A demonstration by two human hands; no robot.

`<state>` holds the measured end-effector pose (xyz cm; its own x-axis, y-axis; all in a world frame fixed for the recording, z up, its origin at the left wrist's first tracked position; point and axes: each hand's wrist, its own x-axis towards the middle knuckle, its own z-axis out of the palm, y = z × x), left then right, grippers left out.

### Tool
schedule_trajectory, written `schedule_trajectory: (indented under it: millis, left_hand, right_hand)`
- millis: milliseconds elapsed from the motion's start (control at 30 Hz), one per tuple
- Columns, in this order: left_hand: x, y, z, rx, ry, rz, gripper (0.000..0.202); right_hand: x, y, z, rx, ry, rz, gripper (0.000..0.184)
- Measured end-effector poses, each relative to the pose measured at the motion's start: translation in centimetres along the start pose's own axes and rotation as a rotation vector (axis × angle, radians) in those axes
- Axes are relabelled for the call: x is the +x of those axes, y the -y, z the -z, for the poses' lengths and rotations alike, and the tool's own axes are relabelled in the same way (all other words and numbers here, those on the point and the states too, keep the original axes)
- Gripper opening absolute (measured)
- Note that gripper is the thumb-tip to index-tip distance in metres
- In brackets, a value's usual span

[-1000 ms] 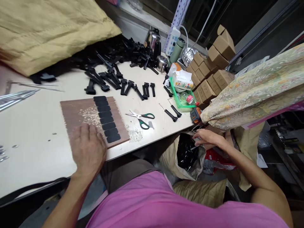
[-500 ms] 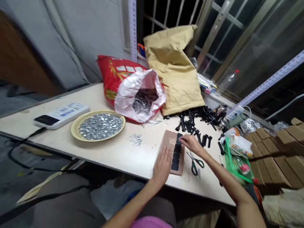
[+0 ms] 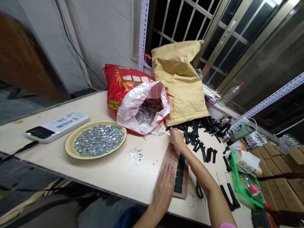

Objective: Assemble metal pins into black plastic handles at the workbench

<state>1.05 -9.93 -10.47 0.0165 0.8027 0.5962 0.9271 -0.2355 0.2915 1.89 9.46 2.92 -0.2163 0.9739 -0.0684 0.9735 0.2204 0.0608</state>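
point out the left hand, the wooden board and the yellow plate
Left hand (image 3: 165,182): head view, back of the hand.
Wooden board (image 3: 185,180): head view, bare strip along right edge.
Yellow plate (image 3: 69,144): head view, left rim.

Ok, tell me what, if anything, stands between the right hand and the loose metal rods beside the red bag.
Nothing visible: the right hand is close beside the loose metal rods; the black plastic parts lie behind it and to its right, outside that gap.
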Motion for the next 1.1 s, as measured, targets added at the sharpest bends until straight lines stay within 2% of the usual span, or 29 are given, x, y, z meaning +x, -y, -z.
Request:
schedule_trajectory:
  millis: [133,233,333,400,500,600,667,700,767,867,933,1033,1100]
  left_hand:
    - [0.4,0.0,1.2,0.007,0.065,0.001,0.068]
    - [0.3,0.3,1.3,-0.026,0.062,-0.009,0.067]
    - [0.0,0.7,1.2,-0.150,0.037,-0.007,0.065]
    - [0.4,1.0,1.7,-0.267,-0.004,0.004,0.062]
    - [2.0,1.3,3.8,-0.388,-0.047,0.049,0.059]
    - [4.1,1.4,6.0,-0.382,-0.094,0.022,0.054]
    - [5.2,1.6,6.8,-0.392,-0.058,-0.002,0.047]
    - [5.5,1.7,6.9,-0.417,-0.019,-0.001,0.044]
    - [5.9,1.9,7.0,-0.500,0.080,0.073,0.037]
    - [6.3,2.4,7.1,-0.645,0.224,0.349,0.034]
    - [6.4,2.7,7.6,-0.713,0.301,0.497,0.034]
    - [6.5,3.1,8.4,-0.729,0.359,0.534,0.034]
    - [6.6,3.2,8.7,-0.682,0.303,0.458,0.034]
  right_hand:
    - [-0.6,-2.4,-0.2,-0.031,-0.016,-0.172,0.024]
    - [-0.9,-3.3,-0.3,0.002,-0.009,-0.223,0.029]
    - [-1.6,-3.9,0.1,0.092,0.007,-0.232,0.035]
    - [-2.8,-4.4,0.6,0.182,0.005,-0.196,0.035]
    - [-6.1,-5.1,0.7,0.341,0.020,-0.079,0.026]
    - [-10.0,-5.5,0.0,0.571,0.148,0.109,0.009]
    - [-11.7,-6.0,-0.3,0.753,0.268,0.216,0.013]
    - [-12.0,-6.4,-0.3,0.792,0.301,0.219,0.018]
    - [-11.7,-7.4,0.0,0.709,0.262,0.099,0.026]
    - [-9.4,-8.7,0.6,0.471,0.081,-0.129,0.029]
    - [-7.6,-9.1,0.6,0.394,0.012,-0.207,0.022]
    - [-5.9,-9.0,0.5,0.322,-0.013,-0.246,0.018]
    - [-6.0,-8.6,0.5,0.310,-0.015,-0.207,0.016]
